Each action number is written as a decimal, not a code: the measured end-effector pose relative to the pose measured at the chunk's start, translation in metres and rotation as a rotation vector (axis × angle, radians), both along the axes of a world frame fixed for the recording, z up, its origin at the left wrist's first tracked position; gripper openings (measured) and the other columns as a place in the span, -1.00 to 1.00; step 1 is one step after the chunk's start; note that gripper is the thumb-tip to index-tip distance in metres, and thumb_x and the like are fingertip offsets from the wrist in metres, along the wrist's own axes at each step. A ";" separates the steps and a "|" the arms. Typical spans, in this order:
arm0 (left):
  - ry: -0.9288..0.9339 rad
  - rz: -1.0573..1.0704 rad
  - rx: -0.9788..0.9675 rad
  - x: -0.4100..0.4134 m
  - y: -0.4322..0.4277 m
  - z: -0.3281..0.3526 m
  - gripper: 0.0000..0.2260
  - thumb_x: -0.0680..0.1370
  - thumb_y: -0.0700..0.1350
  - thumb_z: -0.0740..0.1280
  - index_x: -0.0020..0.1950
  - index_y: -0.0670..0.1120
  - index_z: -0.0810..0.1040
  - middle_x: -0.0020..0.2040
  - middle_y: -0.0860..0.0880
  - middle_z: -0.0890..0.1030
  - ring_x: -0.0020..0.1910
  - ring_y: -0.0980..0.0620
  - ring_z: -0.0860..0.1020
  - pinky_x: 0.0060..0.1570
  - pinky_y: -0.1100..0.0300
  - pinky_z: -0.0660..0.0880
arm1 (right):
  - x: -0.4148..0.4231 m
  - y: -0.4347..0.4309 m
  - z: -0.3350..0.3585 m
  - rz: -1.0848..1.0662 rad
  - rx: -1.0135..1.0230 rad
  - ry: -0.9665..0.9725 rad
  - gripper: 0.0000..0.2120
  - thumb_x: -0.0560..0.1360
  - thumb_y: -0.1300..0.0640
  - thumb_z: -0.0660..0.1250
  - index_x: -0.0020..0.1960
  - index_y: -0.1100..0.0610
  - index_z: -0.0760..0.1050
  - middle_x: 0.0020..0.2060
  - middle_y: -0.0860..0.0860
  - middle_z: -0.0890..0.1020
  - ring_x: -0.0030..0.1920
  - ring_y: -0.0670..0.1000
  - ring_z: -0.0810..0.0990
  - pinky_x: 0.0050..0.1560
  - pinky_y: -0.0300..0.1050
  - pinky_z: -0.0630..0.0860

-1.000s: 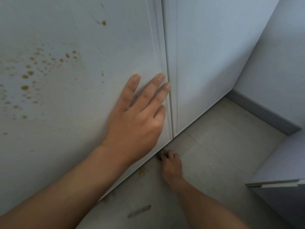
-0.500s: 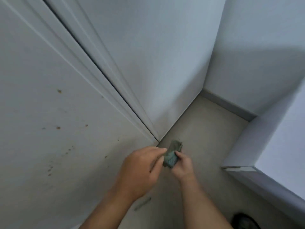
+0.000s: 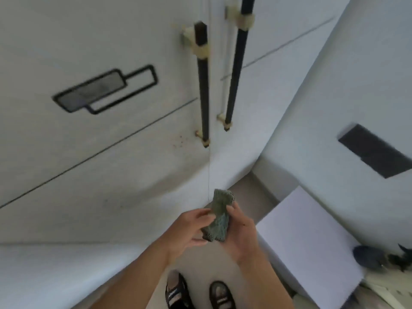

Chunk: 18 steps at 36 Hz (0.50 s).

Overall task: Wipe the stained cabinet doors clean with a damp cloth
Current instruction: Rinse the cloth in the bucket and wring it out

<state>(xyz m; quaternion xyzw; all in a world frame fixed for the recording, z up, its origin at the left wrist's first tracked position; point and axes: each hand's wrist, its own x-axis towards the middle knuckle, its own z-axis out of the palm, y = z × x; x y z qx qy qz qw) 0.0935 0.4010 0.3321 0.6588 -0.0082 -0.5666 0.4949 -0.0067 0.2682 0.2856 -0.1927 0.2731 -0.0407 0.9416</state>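
A folded grey-green cloth [image 3: 219, 216] is held between both hands in front of the white cabinet doors. My left hand [image 3: 189, 228] grips its left side and my right hand [image 3: 242, 233] cups its right side. The left cabinet door [image 3: 133, 166] carries small brown specks [image 3: 178, 141] beside the lower end of its long black handle [image 3: 203, 85]. The right door [image 3: 249, 97] has a matching black handle [image 3: 236, 70]. Neither hand touches the doors.
A black rectangular frame fitting [image 3: 104, 89] sits on the left door. A white box or low unit [image 3: 312, 237] stands at the right, with a dark object [image 3: 367, 257] on it. A black panel [image 3: 374, 150] is on the right wall. Two dark shoes [image 3: 196, 293] show below.
The view has risen from floor level to standing height. My right hand picked the cloth up off the floor, my left hand left the door, and both now hold the cloth higher.
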 end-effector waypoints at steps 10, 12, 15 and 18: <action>-0.283 0.437 -0.081 -0.042 0.202 0.119 -0.89 0.58 -0.22 0.47 0.10 -0.13 0.67 0.02 -0.06 0.74 -0.02 -0.03 0.73 0.12 0.03 0.66 | 0.037 0.159 0.144 0.488 -0.235 -0.108 -0.56 0.53 0.26 0.32 0.39 0.17 0.42 0.09 0.19 0.56 0.12 0.24 0.57 0.19 0.18 0.51; -0.347 0.547 -0.071 -0.049 0.269 0.132 -0.97 0.58 -0.23 0.47 -0.02 -0.16 0.64 -0.06 -0.09 0.73 -0.08 0.00 0.72 0.08 0.08 0.67 | 0.044 0.218 0.156 0.569 -0.275 -0.112 -0.56 0.51 0.26 0.35 0.39 0.18 0.43 0.14 0.21 0.55 0.20 0.27 0.53 0.24 0.20 0.44; -0.404 0.728 -0.069 -0.063 0.361 0.141 -0.91 0.57 -0.26 0.47 -0.09 -0.20 0.59 -0.06 -0.16 0.68 -0.07 -0.07 0.72 0.04 0.08 0.68 | 0.051 0.302 0.165 0.675 -0.340 -0.111 -0.55 0.50 0.25 0.38 0.37 0.20 0.44 0.20 0.21 0.54 0.23 0.22 0.53 0.28 0.12 0.43; -0.401 0.859 -0.098 -0.090 0.466 0.139 -0.84 0.51 -0.22 0.51 -0.14 -0.16 0.53 -0.10 -0.17 0.62 -0.03 -0.21 0.69 0.13 -0.05 0.66 | 0.049 0.407 0.159 0.816 -0.308 -0.148 -0.56 0.50 0.29 0.38 0.37 0.20 0.45 0.19 0.21 0.58 0.22 0.21 0.55 0.32 0.14 0.44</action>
